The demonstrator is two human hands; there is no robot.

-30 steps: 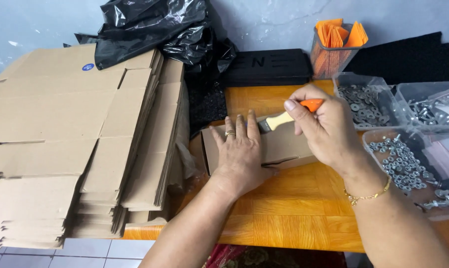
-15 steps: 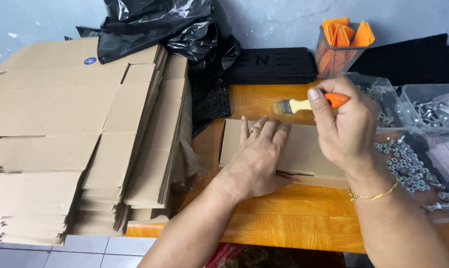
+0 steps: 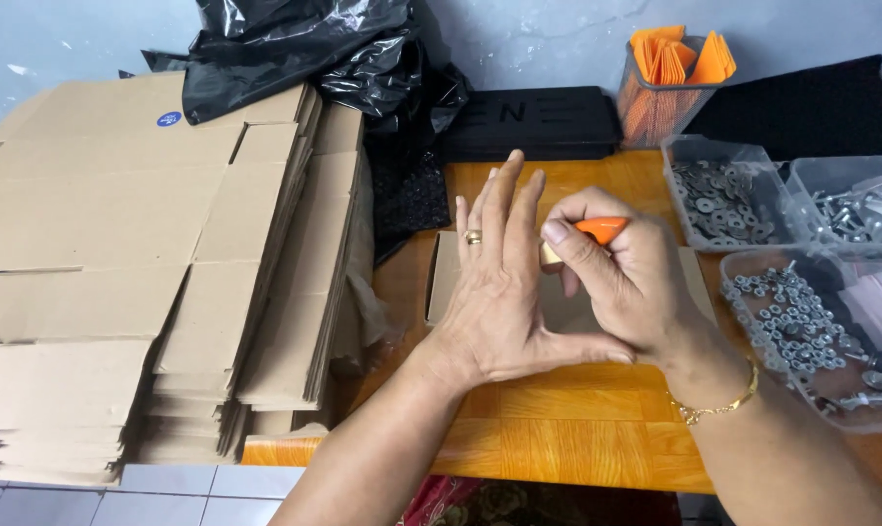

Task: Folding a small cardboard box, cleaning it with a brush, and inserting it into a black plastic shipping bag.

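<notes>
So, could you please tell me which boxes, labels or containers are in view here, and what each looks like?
Flat boxes: brown cardboard stack, left.
Sticker: small round blue label, atop that stack.
Small box: flat brown cardboard, under both hands.
Black bag: crumpled plastic, top centre.
Cup: clear, holding orange pieces, top right.
Trays: clear plastic, holding metal hardware, right.

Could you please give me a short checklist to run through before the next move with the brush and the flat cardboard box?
1. Left hand flat on the cardboard box: ok.
2. Right hand has a closed grip on the orange-handled brush: ok.
3. Brush bristles loaded: cannot tell, hidden behind the left hand.
4. Box fully on the wooden table: ok.
5. Tray of nuts clear of the right wrist: not ok, close beside it.
</notes>
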